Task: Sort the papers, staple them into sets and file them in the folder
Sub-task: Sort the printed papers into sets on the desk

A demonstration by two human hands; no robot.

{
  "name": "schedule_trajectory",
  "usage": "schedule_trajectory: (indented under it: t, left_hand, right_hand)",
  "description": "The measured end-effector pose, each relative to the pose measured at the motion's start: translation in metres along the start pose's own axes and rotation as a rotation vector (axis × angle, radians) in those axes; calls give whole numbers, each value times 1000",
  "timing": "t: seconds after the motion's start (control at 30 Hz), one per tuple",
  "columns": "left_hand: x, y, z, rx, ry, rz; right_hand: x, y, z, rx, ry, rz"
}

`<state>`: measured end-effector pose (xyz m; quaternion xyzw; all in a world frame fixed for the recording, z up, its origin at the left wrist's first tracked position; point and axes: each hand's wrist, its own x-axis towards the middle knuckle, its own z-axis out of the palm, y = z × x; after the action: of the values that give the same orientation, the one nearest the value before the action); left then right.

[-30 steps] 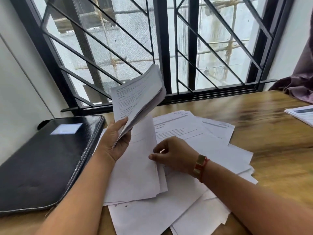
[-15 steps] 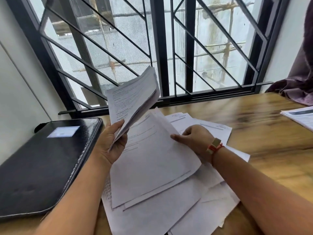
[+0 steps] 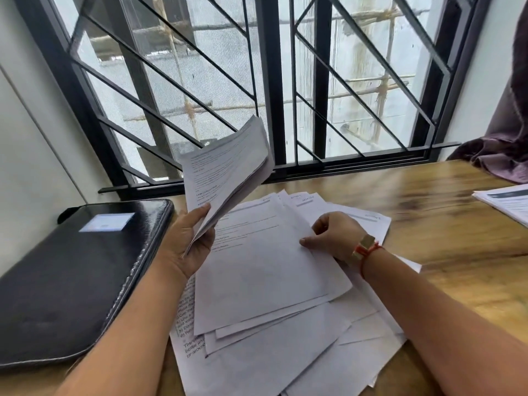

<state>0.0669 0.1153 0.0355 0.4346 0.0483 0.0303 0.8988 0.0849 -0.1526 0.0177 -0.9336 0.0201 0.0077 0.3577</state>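
My left hand (image 3: 185,241) grips a thick stack of printed papers (image 3: 225,170) by its lower corner and holds it tilted up above the table. My right hand (image 3: 331,235) pinches the right edge of a few white sheets (image 3: 263,270) lifted off the loose pile of papers (image 3: 285,352) spread on the wooden table (image 3: 457,238). A black zipped folder (image 3: 71,275) with a white label lies shut at the left. No stapler is in view.
A barred window (image 3: 274,81) runs along the table's far edge. Another stack of printed papers (image 3: 508,201) lies at the right edge, near a dark purple cloth (image 3: 503,150). A white wall stands at the left.
My right hand picked a few sheets off the pile, lifted them and swung them left toward the stack in my left hand. The left hand stayed roughly in place.
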Motion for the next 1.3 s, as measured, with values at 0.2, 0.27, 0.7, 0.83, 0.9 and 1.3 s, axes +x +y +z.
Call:
schedule_trajectory:
  t: [0.2,0.27,0.7,0.83,0.9,1.3]
  left_hand:
    - [1,1,-2,16,-12,3]
    - [2,2,-2,18,-14,8]
    - [0,1,1,44,-38,25]
    - [1,0,0,55,-36,29]
    - [2,0,-1,50,-29,31]
    - [8,-10,-4,143,-17,11]
  right_hand:
    - [-7,-10,2,-3,-25,-269]
    - [-11,-16,4,-9,-83,-347]
    - [-25,-24,23,-339,-189,-526]
    - [-34,-30,28,-293,-249,-569]
    - [-36,-31,24,-258,-260,-586]
    - [-20,-11,15,-234,-126,-492]
